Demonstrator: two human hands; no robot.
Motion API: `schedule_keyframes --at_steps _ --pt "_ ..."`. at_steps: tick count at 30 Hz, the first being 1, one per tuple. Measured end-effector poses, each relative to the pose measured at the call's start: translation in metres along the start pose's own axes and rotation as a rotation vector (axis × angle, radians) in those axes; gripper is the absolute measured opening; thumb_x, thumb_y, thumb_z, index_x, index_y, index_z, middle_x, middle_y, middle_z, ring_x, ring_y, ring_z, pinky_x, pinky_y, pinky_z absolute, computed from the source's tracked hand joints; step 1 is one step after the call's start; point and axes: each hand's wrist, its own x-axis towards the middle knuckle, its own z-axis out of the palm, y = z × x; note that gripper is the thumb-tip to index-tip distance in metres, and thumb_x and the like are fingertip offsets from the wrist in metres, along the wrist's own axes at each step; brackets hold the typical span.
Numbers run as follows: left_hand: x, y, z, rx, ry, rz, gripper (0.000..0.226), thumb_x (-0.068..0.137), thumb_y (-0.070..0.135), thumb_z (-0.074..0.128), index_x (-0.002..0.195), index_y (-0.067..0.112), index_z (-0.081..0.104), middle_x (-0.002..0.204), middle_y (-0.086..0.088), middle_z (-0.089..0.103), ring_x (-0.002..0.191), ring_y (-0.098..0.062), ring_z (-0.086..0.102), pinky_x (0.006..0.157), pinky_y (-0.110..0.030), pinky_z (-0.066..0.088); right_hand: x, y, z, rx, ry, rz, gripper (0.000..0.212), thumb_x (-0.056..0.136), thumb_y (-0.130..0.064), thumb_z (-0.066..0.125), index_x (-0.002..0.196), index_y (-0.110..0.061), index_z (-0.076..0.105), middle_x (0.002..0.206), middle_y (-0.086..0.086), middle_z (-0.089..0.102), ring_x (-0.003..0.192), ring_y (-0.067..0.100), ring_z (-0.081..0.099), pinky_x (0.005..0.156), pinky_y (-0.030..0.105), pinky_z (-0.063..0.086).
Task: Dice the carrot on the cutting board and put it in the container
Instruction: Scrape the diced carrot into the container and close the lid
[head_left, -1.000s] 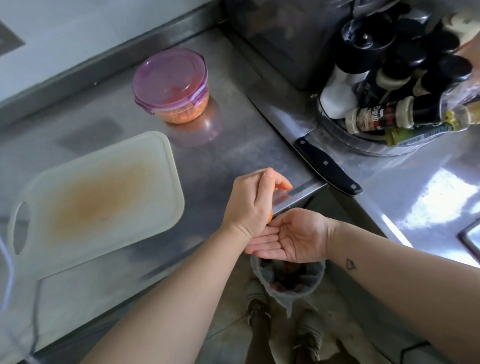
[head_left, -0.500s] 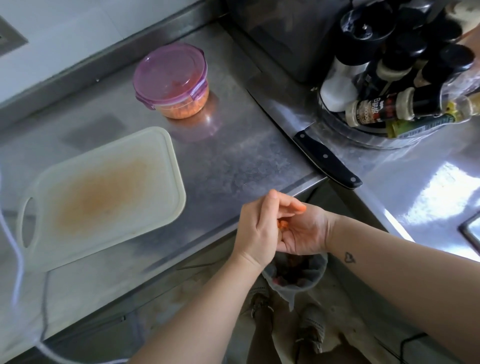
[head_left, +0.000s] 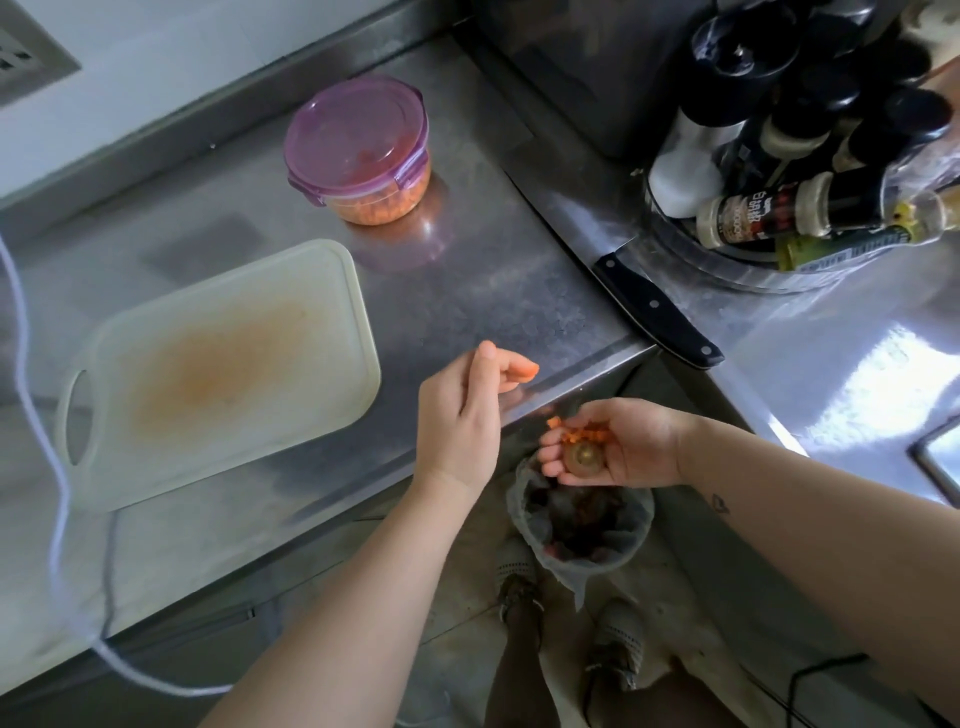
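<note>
Your right hand (head_left: 618, 447), palm up with fingers barely cupped, cradles carrot scraps (head_left: 584, 441) above the bin bag (head_left: 582, 530), probably so they can be tipped in. Your left hand (head_left: 460, 415) hangs loosely curled; whether it pinches anything cannot be told. The diced carrot (head_left: 379, 205) sits in the lidded container (head_left: 358, 124), beyond the stained cutting board (head_left: 218, 364).

Spice bottles (head_left: 789, 208) cut off at top/rt. edges. Bin (head_left: 522, 512) contents dark, indistinct. Lid (head_left: 358, 130) hides most of container (head_left: 384, 202) interior. Left hand (head_left: 462, 415) fingertips (head_left: 519, 370): orange bit vs. stain, can't tell.

One board (head_left: 223, 364), one container (head_left: 358, 150), one knife (head_left: 654, 312).
</note>
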Motion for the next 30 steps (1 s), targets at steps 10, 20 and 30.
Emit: schedule_keyframes --at_steps 10,20,30 --pt "-0.006 -0.002 -0.004 0.079 0.042 -0.012 0.037 0.098 0.029 0.040 0.075 0.022 0.069 0.080 0.012 0.072 0.080 -0.008 0.068 0.082 -0.037 0.057 0.017 0.031 -0.013 -0.289 0.464 -0.027 0.032 0.102 -0.013 0.039 0.130 -0.001 0.050 0.107 0.013 0.057 0.123 0.032 0.049 0.106 0.037 0.037" --pt "-0.006 0.011 -0.004 0.167 -0.015 -0.006 0.032 0.100 0.020 0.045 0.078 0.021 0.068 0.081 0.011 0.070 0.082 -0.003 0.067 0.078 -0.021 0.054 0.014 0.015 -0.008 -0.535 0.422 -0.016 0.036 0.102 -0.012 0.031 0.130 0.003 0.048 0.136 0.018 0.050 0.127 0.030 0.047 0.110 0.039 0.036" --pt "0.003 0.046 -0.043 0.497 -0.023 0.037 0.012 0.094 0.018 0.056 0.089 0.028 0.061 0.083 0.015 0.063 0.081 -0.007 0.063 0.074 -0.018 0.046 -0.066 -0.032 0.065 -0.943 0.318 -0.335 0.021 0.095 -0.001 0.049 0.089 0.016 0.059 0.089 0.033 0.066 0.061 0.018 0.055 0.056 0.020 0.044"
